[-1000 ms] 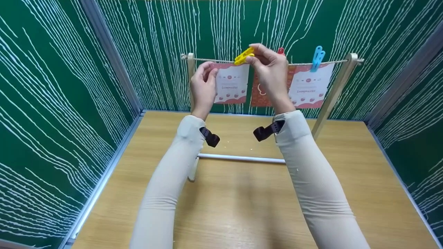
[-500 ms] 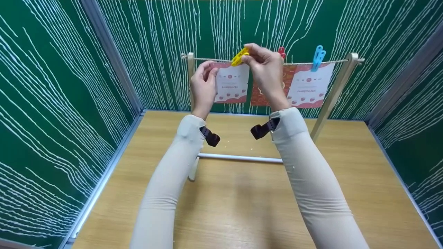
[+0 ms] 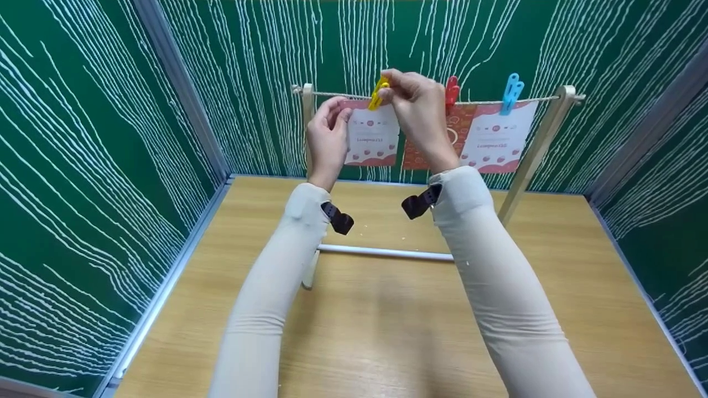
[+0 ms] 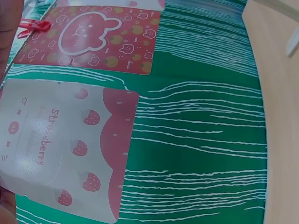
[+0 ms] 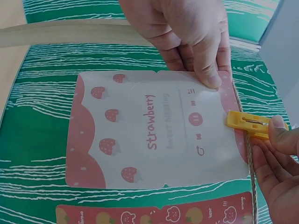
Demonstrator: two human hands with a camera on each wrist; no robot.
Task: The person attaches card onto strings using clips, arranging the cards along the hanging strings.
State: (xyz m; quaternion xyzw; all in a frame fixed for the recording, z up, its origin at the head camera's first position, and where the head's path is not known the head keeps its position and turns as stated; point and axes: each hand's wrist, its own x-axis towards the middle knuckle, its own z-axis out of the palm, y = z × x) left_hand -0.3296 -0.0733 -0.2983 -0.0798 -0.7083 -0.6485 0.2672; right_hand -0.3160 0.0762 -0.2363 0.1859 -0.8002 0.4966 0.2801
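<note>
My left hand (image 3: 328, 135) pinches the upper left corner of a white and pink strawberry card (image 5: 135, 133) between thumb and fingers, right at the rope. In my right hand (image 3: 418, 108) is a yellow clothespin (image 5: 247, 122), gripped by its handles. The clothespin lies across the rope (image 5: 252, 186), its tip over the card's pink top edge. Beside this card a red-orange bear card (image 4: 107, 37) hangs under a red clothespin (image 3: 452, 91). Farther right, a blue clothespin (image 3: 512, 95) holds another strawberry card (image 3: 498, 138).
Wooden posts, the right one (image 3: 539, 149) plainly visible, carry the rope above a wooden table (image 3: 365, 326). A white rod (image 3: 387, 252) runs low between the posts. Green walls (image 3: 265, 55) with white wavy lines stand behind and at both sides.
My right hand has moved left and turned the yellow clothespin more upright, bringing its tip down over the card's top edge. My left hand keeps its hold on the card corner.
</note>
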